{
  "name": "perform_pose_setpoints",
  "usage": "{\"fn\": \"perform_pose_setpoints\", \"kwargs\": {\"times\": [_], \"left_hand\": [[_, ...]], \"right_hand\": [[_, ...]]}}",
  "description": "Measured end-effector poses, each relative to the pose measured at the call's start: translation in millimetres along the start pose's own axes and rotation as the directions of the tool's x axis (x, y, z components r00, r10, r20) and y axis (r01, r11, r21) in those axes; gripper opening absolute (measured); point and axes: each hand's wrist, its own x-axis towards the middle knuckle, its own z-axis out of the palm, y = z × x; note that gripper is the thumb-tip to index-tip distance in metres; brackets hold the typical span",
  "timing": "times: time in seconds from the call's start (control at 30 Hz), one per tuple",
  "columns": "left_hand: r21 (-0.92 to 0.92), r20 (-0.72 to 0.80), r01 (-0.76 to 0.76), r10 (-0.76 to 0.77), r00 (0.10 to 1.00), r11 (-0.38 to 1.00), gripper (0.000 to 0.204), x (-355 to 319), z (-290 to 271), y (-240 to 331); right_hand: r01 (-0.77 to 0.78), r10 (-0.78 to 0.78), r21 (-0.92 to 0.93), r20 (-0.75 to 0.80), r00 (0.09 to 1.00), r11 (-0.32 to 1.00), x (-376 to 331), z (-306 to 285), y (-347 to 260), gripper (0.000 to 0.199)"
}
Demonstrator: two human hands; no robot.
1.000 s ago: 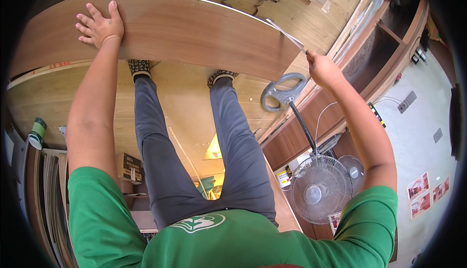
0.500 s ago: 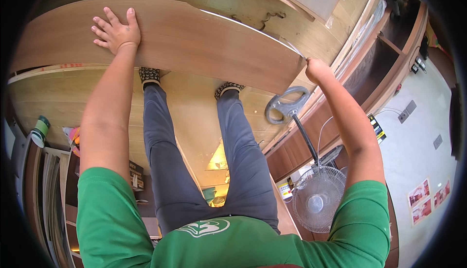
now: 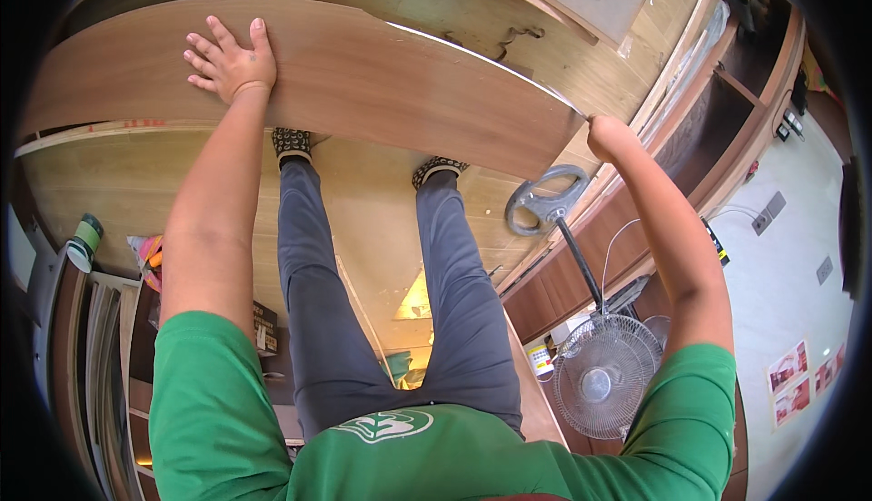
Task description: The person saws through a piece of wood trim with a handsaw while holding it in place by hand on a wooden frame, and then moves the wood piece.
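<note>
A long wood-grain board lies across in front of me, above my feet. My left hand rests flat on its left part, fingers spread. At the board's right end my right hand is closed in a fist, at the end of the far edge. A thin pale strip runs from that edge to the fist; most of what the fingers grip is hidden. A bright white line marks the far edge from about the middle to the right.
A standing fan is at the right, its grey base near the board's right end. Open wooden cabinet frames surround me. Several boards stand at the lower left, near a green-and-white roll. Shelving is at the far right.
The whole view has shifted slightly, putting everything a little to the right. Both hands keep nearly the same places on the board.
</note>
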Motion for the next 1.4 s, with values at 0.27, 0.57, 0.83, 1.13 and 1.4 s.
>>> {"fn": "perform_pose_setpoints", "kwargs": {"times": [0.27, 0.57, 0.83, 1.13, 1.4], "left_hand": [[0.004, 0.000, -0.006, 0.006, 1.000, 1.000, 0.090, 1, -4, 0], [0.055, 0.028, 0.005, -0.007, 1.000, 0.999, 0.091, 4, -17, -5], [0.007, 0.126, 0.038, -0.039, 0.991, 0.999, 0.091, 0, -21, 5], [-0.147, 0.110, -0.065, 0.082, 0.991, 0.987, 0.084, 16, -28, -39], [-0.043, -0.017, 0.078, -0.078, 0.997, 0.996, 0.081, 74, -20, -91]], "right_hand": [[0.367, -0.303, 0.267, -0.251, 0.919, 0.891, -63, -79, -119, 0.028], [0.455, -0.223, 0.696, -0.403, 0.888, 0.555, -58, -44, -168, 0.032], [0.243, -0.066, 0.851, -0.241, 0.968, 0.466, -68, -37, -170, 0.034], [0.446, -0.144, 0.743, -0.436, 0.888, 0.499, -94, -31, -193, 0.038], [0.467, -0.239, 0.735, -0.401, 0.884, 0.492, -112, -102, -240, 0.027]]}}
